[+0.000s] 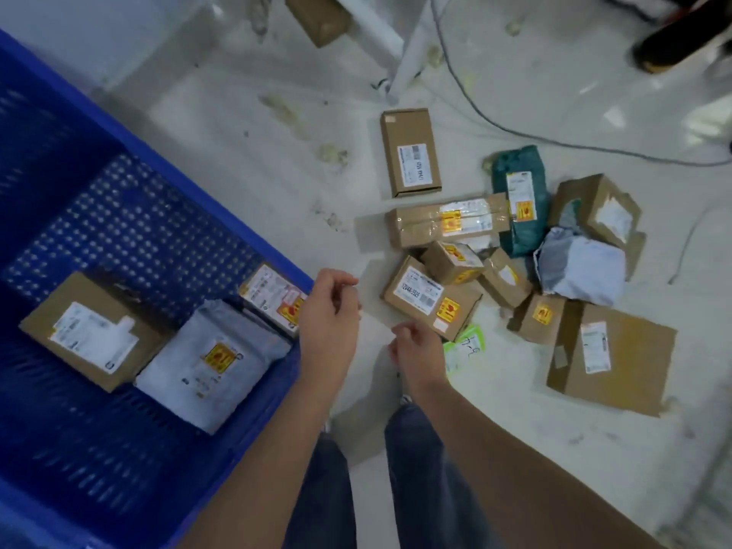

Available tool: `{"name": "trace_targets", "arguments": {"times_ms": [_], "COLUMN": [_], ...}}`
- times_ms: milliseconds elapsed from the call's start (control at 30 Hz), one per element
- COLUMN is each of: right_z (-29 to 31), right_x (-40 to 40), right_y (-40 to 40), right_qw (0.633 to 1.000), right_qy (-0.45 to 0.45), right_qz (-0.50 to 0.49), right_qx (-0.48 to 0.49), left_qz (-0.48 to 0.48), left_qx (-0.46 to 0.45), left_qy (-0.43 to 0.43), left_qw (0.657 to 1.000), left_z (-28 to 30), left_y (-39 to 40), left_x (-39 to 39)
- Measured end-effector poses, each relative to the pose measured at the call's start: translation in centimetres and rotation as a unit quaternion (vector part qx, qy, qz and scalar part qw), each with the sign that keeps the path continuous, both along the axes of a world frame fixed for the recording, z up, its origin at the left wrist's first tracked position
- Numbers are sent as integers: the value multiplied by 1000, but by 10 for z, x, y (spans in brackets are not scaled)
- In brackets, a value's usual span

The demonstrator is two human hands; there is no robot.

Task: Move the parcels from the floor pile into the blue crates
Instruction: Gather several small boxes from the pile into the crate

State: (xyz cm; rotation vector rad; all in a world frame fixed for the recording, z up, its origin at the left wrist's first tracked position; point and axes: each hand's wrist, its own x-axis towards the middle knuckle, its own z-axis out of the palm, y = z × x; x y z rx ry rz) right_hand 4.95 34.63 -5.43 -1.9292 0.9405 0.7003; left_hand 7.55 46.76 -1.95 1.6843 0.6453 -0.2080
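The blue crate fills the 9 o'clock side of the view, and three parcels lie on its perforated floor: a brown box at its 8 o'clock end, a grey mailer bag just beside it, and a small labelled box tucked against the crate wall nearest the person. The left hand hovers over the crate's rim at the centre of the view, fingers loosely curled, with nothing in its grasp. The right hand hangs just beside it toward 4 o'clock, above the pale floor, its fingers bent inward; whether its fingertips pinch anything cannot be told through the blur. The floor pile spreads from the centre out to 3 o'clock: a labelled carton lies nearest the right hand, a smaller cube box resting on its far edge, a long taped box beyond that, and a flat upright-lying box apart from the pile toward 12 o'clock. A dark green mailer leans across the long box's end, a pale grey bag sits crumpled at 3 o'clock next to a tilted brown box, and a wide flat carton lies at 4 o'clock. A green-edged slip peeks out beneath the nearest carton. A grey cable curves across the floor toward 2 o'clock
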Motion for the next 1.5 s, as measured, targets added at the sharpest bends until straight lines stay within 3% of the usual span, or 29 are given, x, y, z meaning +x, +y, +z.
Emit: {"name": "trace_targets", "arguments": {"times_ms": [100, 167, 233, 433, 533, 767, 1033, 1167, 1367, 1500], "right_z": [-8, -10, -9, -13, -24, -87, -171, -198, -197, -169], "right_x": [-6, -9, -12, -2, 17, 74, 117, 130, 128, 105], "right_y": [-47, -73, -98, -163, -185, -200, -181, -179, -173, -178], "right_qw": [993, 978, 967, 957, 952, 934, 886, 890, 898, 898], "right_qy": [90, 176, 231, 221, 222, 191, 191, 191, 179, 177], "right_qz": [-73, -93, -81, -149, -164, -255, -327, -312, -341, -337], "right_qx": [29, 59, 71, 114, 131, 164, 267, 273, 214, 221], "left_qz": [-182, -242, -254, -262, -203, -174, -128, -151, -77, -26], "left_qx": [-15, -51, -65, 38, 30, -10, -29, 1, -80, -98], "left_qy": [90, 201, 289, 444, 478, 392, 350, 339, 401, 369], "left_qw": [979, 948, 921, 856, 854, 903, 927, 929, 910, 924], "left_z": [-12, -22, -37, -70, -80, -121, -210, -236, -237, -221], "left_y": [-54, -83, -106, -128, -138, -187, -203, -196, -173, -166], "left_x": [7, 8, 4, -13, 0, 64, 131, 123, 92, 93]}}
